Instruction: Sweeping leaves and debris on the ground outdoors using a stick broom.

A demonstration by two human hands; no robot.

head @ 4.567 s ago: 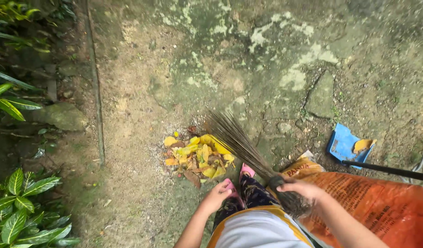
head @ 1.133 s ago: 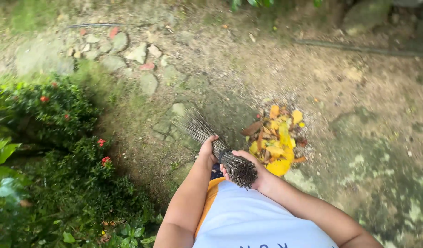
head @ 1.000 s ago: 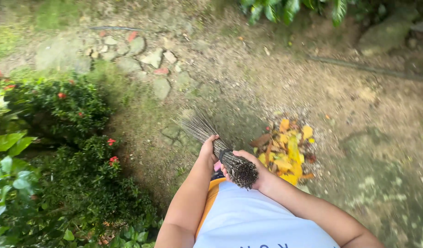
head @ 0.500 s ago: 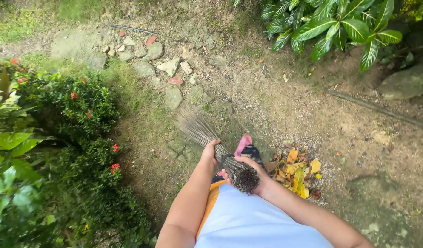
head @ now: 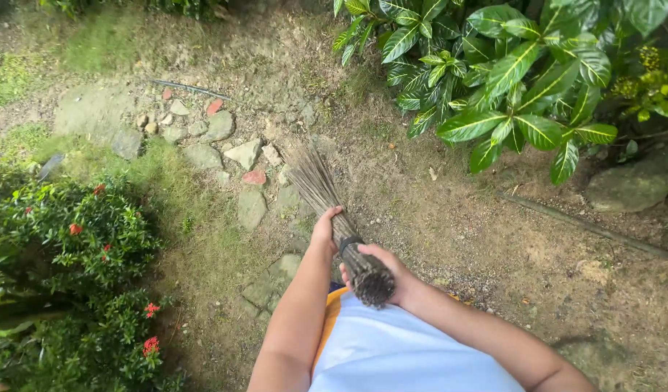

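Note:
I hold a stick broom (head: 321, 187) made of thin brown ribs, bound by a dark band near its butt end. My right hand (head: 389, 274) wraps the thick butt end close to my chest. My left hand (head: 324, 226) grips the bundle just above the band. The bristles fan out toward the stones ahead and hang over the dirt path. My white and orange shirt (head: 406, 348) fills the bottom of the view.
Flat stones (head: 236, 154) and one reddish stone lie in the dirt ahead. A red-flowered bush (head: 72, 247) stands at the left. Broad green-and-yellow-leaved plants (head: 508, 65) and a mossy rock (head: 635, 185) are at the upper right, and a thin pipe (head: 588, 229) crosses the ground.
My view has swung away from the pile of yellow leaves, which is out of sight now. The broom points further up toward the stones, both hands still on it.

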